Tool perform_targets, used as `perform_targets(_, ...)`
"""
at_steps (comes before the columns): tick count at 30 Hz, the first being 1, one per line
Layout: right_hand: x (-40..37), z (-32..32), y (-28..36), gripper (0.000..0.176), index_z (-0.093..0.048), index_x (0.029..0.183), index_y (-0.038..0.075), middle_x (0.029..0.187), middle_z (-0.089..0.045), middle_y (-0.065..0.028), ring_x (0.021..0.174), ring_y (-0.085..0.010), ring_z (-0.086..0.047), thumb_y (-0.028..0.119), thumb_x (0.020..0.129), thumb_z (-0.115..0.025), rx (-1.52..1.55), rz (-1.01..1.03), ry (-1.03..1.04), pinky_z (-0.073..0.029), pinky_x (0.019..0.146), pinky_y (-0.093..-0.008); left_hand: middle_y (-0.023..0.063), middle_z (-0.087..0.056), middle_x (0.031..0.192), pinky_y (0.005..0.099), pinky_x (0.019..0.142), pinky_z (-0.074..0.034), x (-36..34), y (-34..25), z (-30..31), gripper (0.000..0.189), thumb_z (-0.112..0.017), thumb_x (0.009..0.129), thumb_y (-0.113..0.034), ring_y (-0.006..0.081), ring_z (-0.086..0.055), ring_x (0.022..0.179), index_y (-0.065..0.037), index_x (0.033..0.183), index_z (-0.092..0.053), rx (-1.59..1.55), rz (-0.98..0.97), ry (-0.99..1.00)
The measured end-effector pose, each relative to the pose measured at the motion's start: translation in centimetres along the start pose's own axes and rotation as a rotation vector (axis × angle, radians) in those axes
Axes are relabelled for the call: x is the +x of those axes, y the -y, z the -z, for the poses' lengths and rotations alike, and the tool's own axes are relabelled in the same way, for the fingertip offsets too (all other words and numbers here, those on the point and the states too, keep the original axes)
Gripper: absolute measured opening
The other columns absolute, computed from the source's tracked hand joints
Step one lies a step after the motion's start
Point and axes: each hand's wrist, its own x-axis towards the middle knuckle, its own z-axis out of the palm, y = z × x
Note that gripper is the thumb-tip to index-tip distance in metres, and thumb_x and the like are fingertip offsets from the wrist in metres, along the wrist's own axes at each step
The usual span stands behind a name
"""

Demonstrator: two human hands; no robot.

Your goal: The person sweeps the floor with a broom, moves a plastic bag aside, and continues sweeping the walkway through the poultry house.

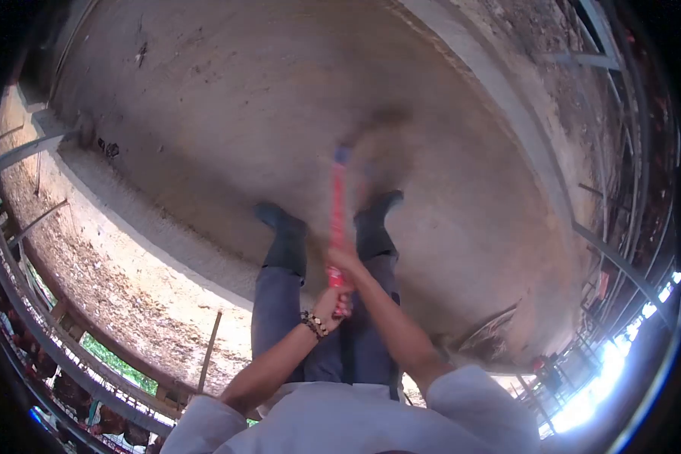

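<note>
A long red handle (337,204) with a blue part near its far end points away from my body, between my boots. My right hand (342,259) is wrapped round it, farther along. My left hand (332,303), with a beaded bracelet at the wrist, grips its near end. Past the blue part, the far end of the tool is smeared by motion over the floor, and its shape cannot be made out.
My dark boots (286,236) stand on the concrete floor (227,113). A low concrete ledge (140,234) runs along the left, with metal bars and caged birds beyond it. Another ledge (507,98) and metal railings curve along the right.
</note>
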Motion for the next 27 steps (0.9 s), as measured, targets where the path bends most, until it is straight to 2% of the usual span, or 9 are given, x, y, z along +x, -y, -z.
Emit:
perform_targets(1, 2.0, -3.3, -0.7, 0.010, -0.046, 0.078, 0.005, 0.056, -0.046, -0.0019, 0.043, -0.0109, -0.046, 0.002, 0.072, -0.053, 0.022, -0.018, 0.189, -0.038, 0.035, -0.0270, -0.0078, -0.034, 0.049, 0.0183, 0.033, -0.023, -0.8, -1.2, 1.3, 0.026, -0.055, 0.084, -0.018, 0.0020, -0.028, 0.036, -0.017, 0.064, -0.038, -0.025, -0.129, -0.167)
perform_targets(4, -1.0, -13.1, 6.5, 0.020, -0.043, 0.085, 0.005, 0.057, -0.046, -0.0019, 0.042, -0.0100, -0.046, 0.006, 0.074, -0.059, -0.300, 0.153, 0.369, -0.037, 0.035, -0.0261, -0.0074, -0.036, 0.050, 0.0204, 0.033, -0.027, -5.5, -5.7, 1.8, 0.025, -0.053, 0.084, -0.023, 0.0028, -0.030, 0.036, -0.016, 0.064, -0.040, -0.066, -0.504, -0.114)
perform_targets(8, -7.3, -16.0, 7.4, 0.029, -0.043, 0.091, 0.004, 0.057, -0.047, -0.0011, 0.042, -0.0096, -0.047, 0.010, 0.075, -0.066, -0.184, 0.243, 0.499, -0.039, 0.036, -0.0258, -0.0018, -0.039, 0.049, 0.0266, 0.034, -0.032, -10.5, -4.0, 2.7, 0.020, -0.051, 0.081, -0.018, 0.0102, -0.038, 0.035, -0.011, 0.064, -0.042, -0.059, -0.492, -0.052)
perform_targets(14, -12.1, -8.9, 1.7, 0.020, -0.046, 0.095, 0.004, 0.063, -0.050, -0.0046, 0.043, -0.0127, -0.050, 0.003, 0.078, -0.057, 0.365, 0.144, -0.278, -0.042, 0.037, -0.0267, -0.0018, -0.043, 0.053, 0.0205, 0.033, -0.032, -12.3, -2.6, 4.4, 0.015, -0.052, 0.083, -0.013, 0.0080, -0.039, 0.039, -0.009, 0.070, -0.045, 0.325, 0.149, 0.215)
perform_targets(16, -7.3, -3.4, -0.8, 0.009, -0.048, 0.084, 0.004, 0.061, -0.050, -0.0041, 0.045, -0.0150, -0.050, 0.002, 0.078, -0.053, 0.371, -0.007, -0.347, -0.043, 0.040, -0.0292, -0.0030, -0.041, 0.053, 0.0190, 0.033, -0.031, -9.2, -5.5, 2.8, 0.010, -0.050, 0.081, -0.006, 0.0062, -0.036, 0.039, -0.009, 0.073, -0.046, 0.462, 0.216, 0.224)
perform_targets(19, 0.7, -0.3, -2.1, 0.004, -0.049, 0.076, 0.004, 0.056, -0.048, -0.0035, 0.046, -0.0162, -0.050, 0.003, 0.075, -0.052, 0.417, -0.032, -0.260, -0.043, 0.041, -0.0308, -0.0044, -0.039, 0.053, 0.0175, 0.034, -0.030, -1.0, -7.9, 3.2, 0.009, -0.049, 0.081, -0.004, 0.0038, -0.034, 0.039, -0.007, 0.074, -0.046, -0.096, 0.509, 0.416)
perform_targets(21, 1.8, -5.4, 4.9, 0.007, -0.048, 0.069, 0.005, 0.053, -0.046, -0.0035, 0.043, -0.0140, -0.047, 0.003, 0.073, -0.054, -0.079, -0.080, -0.089, -0.040, 0.037, -0.0275, -0.0048, -0.039, 0.053, 0.0176, 0.034, -0.031, -2.5, -9.5, 1.1, 0.011, -0.050, 0.081, -0.004, 0.0031, -0.034, 0.040, -0.007, 0.071, -0.045, -0.288, 0.181, 0.295)
perform_targets(23, 1.9, -9.8, 9.3, 0.012, -0.048, 0.080, 0.002, 0.054, -0.046, -0.0035, 0.040, -0.0124, -0.046, 0.003, 0.071, -0.056, -0.140, 0.027, 0.125, -0.037, 0.036, -0.0259, -0.0053, -0.038, 0.053, 0.0184, 0.036, -0.030, -4.8, -9.3, -0.2, 0.016, -0.050, 0.082, -0.007, 0.0030, -0.035, 0.041, -0.009, 0.067, -0.045, -0.196, -0.243, 0.129)
perform_targets(27, -2.2, -14.4, 15.4, 0.032, -0.046, 0.102, 0.002, 0.060, -0.046, -0.0030, 0.040, -0.0108, -0.046, 0.004, 0.073, -0.058, -0.342, 0.302, 0.318, -0.037, 0.037, -0.0250, -0.0045, -0.039, 0.052, 0.0204, 0.037, -0.028, -5.4, -10.3, -3.0, 0.013, -0.049, 0.083, -0.014, 0.0061, -0.036, 0.040, -0.012, 0.071, -0.047, -0.074, -0.554, 0.039)
